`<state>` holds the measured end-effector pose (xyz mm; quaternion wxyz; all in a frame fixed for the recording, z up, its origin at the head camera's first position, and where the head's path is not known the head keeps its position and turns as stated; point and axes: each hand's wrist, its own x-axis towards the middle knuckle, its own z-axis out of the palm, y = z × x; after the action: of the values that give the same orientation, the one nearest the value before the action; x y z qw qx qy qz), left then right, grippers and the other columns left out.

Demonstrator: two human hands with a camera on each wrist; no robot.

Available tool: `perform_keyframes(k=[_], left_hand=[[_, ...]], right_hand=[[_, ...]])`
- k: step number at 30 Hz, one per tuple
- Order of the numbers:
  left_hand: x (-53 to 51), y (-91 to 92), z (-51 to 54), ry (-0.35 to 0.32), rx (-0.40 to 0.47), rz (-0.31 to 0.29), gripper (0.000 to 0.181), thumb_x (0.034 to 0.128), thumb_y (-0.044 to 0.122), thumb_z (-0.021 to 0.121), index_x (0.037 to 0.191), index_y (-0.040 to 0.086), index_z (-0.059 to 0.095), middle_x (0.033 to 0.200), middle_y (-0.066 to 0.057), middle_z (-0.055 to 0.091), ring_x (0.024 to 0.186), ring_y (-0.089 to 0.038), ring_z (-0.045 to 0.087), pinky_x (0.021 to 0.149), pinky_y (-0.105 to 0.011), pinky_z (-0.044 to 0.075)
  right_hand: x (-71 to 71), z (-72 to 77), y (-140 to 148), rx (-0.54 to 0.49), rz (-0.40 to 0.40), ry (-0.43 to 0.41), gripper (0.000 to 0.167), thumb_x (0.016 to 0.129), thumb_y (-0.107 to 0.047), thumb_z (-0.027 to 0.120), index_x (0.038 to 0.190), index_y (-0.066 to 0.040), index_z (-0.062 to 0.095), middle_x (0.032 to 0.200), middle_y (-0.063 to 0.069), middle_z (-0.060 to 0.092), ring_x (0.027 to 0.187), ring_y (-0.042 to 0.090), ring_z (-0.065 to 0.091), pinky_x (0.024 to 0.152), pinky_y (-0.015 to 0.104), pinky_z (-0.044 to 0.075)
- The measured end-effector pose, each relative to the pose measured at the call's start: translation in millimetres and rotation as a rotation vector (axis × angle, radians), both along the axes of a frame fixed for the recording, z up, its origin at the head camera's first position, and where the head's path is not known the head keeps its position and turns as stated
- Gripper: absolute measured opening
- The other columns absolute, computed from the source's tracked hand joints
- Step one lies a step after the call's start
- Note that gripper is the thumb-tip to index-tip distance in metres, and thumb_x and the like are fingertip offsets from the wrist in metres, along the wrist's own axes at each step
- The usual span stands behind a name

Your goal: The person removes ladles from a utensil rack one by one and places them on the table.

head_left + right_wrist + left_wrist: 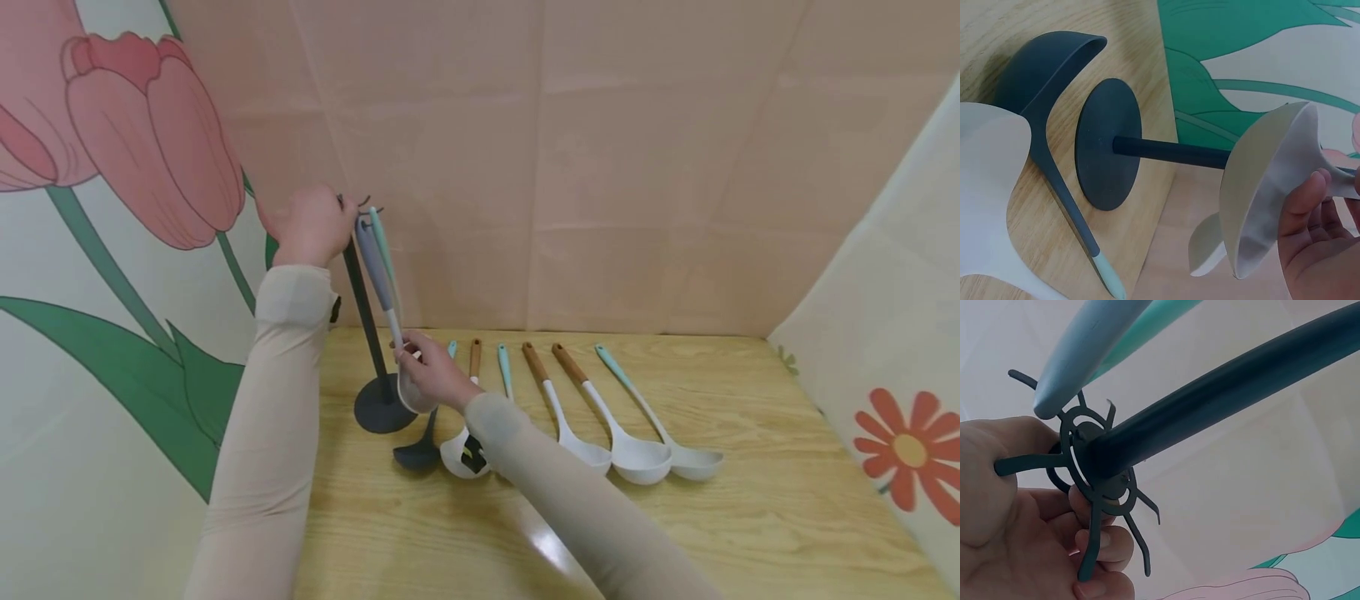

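Note:
My left hand (311, 221) grips the top of a black utensil stand (365, 308), its fingers curled around the hub below the hooks' ring in the left wrist view. My right hand (435, 371) pinches the neck of a ladle (1266, 194) just by its pale bowl. That ladle's blue-grey handle (1085, 356) points up, its end against the hooks (1022, 378); whether it is hooked I cannot tell. Just behind it, a mint-handled utensil (382, 242) is also up at the hooks, its pale lower end (1207, 247) partly hidden by the ladle's bowl.
On the wooden table (750, 533) several ladles lie in a row: a dark one (417, 454) near the stand's round base (375, 408), white ones with brown handles (641, 458), and a mint-handled one (697, 462) at the right. Cloth (637, 167) hangs behind.

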<state>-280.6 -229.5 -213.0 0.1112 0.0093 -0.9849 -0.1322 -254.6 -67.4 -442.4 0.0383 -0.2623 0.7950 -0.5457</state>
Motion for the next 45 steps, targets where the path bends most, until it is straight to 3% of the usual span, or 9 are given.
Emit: perform_keyframes(k=[8,19,23,30,34,45], left_hand=[[-2.0,-0.3,-1.1,0.008,0.013,0.012,0.046,0.1045,0.037,0.024,0.084,0.006,0.051,0.084,-0.012,0.053,0.077,-0.031,0.052,0.068,-0.043,0.042],[-2.1,1.7,-3.0,0.035,0.031,0.03,0.046,0.1039,0.035,0.028,0.077,0.006,0.052,0.073,-0.008,0.051,0.067,-0.027,0.051,0.057,-0.037,0.041],[-2.0,1.3,-3.7,0.039,0.035,0.028,0.045,0.1039,0.035,0.029,0.08,0.006,0.052,0.077,-0.009,0.051,0.069,-0.027,0.052,0.058,-0.038,0.041],[-1.1,2.2,-5.0,0.04,0.115,0.001,0.036,0.105,0.035,0.031,0.107,0.006,0.053,0.099,-0.012,0.055,0.089,-0.03,0.052,0.079,-0.045,0.042],[-1.1,3.2,-4.9,0.049,0.132,-0.004,0.032,0.1046,0.033,0.032,0.105,0.007,0.052,0.098,-0.012,0.055,0.089,-0.03,0.052,0.078,-0.043,0.041],[-3.5,2.5,-10.9,0.104,0.101,-0.002,0.038,0.1038,0.033,0.03,0.109,0.006,0.055,0.098,-0.013,0.057,0.088,-0.03,0.054,0.075,-0.042,0.043]], right_hand=[[4.3,-0.4,0,-0.028,-0.009,-0.007,0.024,0.108,-0.024,0.045,0.123,-0.011,0.058,0.104,0.005,0.066,0.079,0.015,0.061,0.071,0.028,0.052],[8.1,-0.1,-2,-0.044,-0.012,0.01,0.023,0.108,-0.025,0.045,0.119,-0.011,0.059,0.098,0.003,0.067,0.072,0.016,0.059,0.067,0.029,0.051],[8.4,0.8,-3,-0.041,-0.013,0.028,0.023,0.108,-0.023,0.045,0.118,-0.009,0.06,0.096,0.003,0.067,0.069,0.016,0.059,0.065,0.029,0.051],[11.1,3.2,-3,-0.048,-0.013,0.042,0.023,0.108,-0.02,0.044,0.117,-0.006,0.06,0.098,0.011,0.068,0.066,0.014,0.057,0.062,0.026,0.049],[12.4,3.2,-2,-0.047,-0.013,0.032,0.023,0.108,-0.021,0.044,0.116,-0.006,0.06,0.103,0.016,0.068,0.07,0.014,0.059,0.065,0.026,0.051],[15.6,1.4,2,-0.077,-0.004,-0.026,0.022,0.108,-0.023,0.044,0.119,-0.011,0.059,0.1,0.004,0.067,0.072,0.015,0.06,0.056,0.028,0.052]])
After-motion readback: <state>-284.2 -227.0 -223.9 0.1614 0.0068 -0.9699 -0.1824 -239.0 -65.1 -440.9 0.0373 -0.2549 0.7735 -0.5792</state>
